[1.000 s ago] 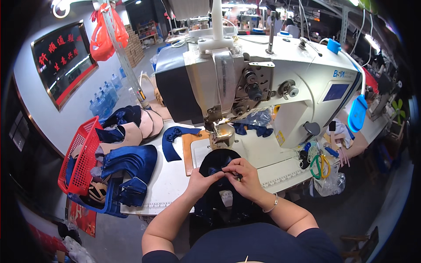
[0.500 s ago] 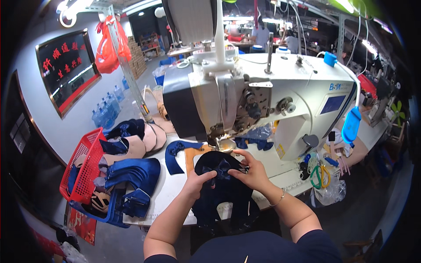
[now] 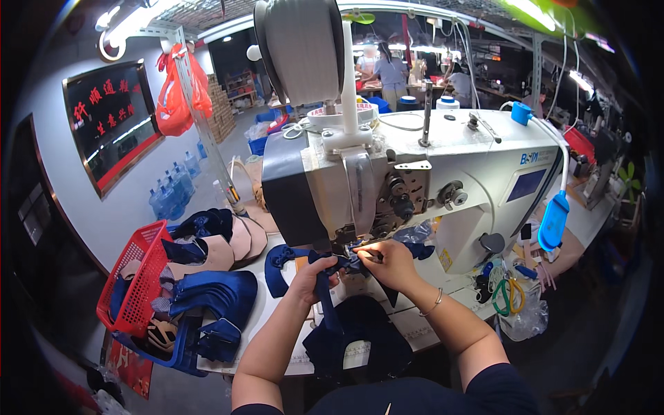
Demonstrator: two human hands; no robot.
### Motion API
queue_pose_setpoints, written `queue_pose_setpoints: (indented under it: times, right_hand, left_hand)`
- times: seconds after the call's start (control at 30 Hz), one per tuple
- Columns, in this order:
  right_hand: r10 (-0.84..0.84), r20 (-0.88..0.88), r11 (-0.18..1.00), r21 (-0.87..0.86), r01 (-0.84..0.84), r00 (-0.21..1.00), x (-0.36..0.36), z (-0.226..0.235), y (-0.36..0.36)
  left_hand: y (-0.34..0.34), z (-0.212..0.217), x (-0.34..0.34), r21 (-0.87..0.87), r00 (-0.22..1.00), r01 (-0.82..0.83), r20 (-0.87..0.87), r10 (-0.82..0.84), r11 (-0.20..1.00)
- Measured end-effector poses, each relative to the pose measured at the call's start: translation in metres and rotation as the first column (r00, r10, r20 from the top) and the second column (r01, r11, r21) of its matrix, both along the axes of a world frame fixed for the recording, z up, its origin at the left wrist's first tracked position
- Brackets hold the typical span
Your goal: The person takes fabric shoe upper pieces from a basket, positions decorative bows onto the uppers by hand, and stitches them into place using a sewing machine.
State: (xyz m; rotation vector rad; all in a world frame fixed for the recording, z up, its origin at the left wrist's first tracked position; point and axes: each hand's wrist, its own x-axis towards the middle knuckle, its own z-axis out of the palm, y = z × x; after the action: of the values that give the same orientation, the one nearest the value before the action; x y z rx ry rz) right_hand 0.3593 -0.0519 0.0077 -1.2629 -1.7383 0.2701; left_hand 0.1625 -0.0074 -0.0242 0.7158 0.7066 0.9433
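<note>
Dark blue shoe-upper fabric (image 3: 360, 321) hangs over the table's front edge, with a narrow strip of it rising to the needle area of a white sewing machine (image 3: 477, 142). My left hand (image 3: 312, 282) is closed on the strip, thumb on top, just left of the needle. Close to the needle, the closed fingers of my right hand (image 3: 395, 266) pinch a bow-like bunch of the blue fabric (image 3: 354, 265). The fingertips and machine head partly hide that bunch. Another curved blue piece (image 3: 277, 273) lies left of my left hand.
To the left stand a red basket (image 3: 143, 290) and a blue basket (image 3: 185, 339), with stacked blue pieces (image 3: 218, 283) beside them. On the right, green- and yellow-handled scissors (image 3: 508, 297) hang near a plastic bag (image 3: 527, 319). A large thread spool (image 3: 299, 59) tops the machine.
Both hands have moved forward and up to the needle. The bow, earlier spread under my thumbs on the piece, is now bunched beneath the machine head, while the wider fabric hangs nearer me.
</note>
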Motion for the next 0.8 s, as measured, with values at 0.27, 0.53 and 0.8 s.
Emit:
queue_pose_setpoints:
  times: [0.27, 0.53, 0.8]
  right_hand:
    - [-0.038, -0.021, 0.989, 0.142, 0.041, 0.999, -0.002, -0.016, 0.005]
    - [-0.065, -0.055, 0.957, 0.281, 0.077, 0.996, -0.004, -0.025, 0.008]
    - [0.018, -0.158, 0.962, 0.271, 0.025, 0.987, 0.022, -0.034, 0.0]
  left_hand:
    - [0.0, 0.003, 0.001, 0.064, 0.999, -0.023, -0.031, 0.025, 0.998]
    - [0.01, 0.005, -0.004, 0.037, 0.996, 0.029, -0.084, -0.026, 0.999]
    - [0.014, 0.009, -0.009, 0.067, 0.987, 0.122, -0.114, -0.114, 0.99]
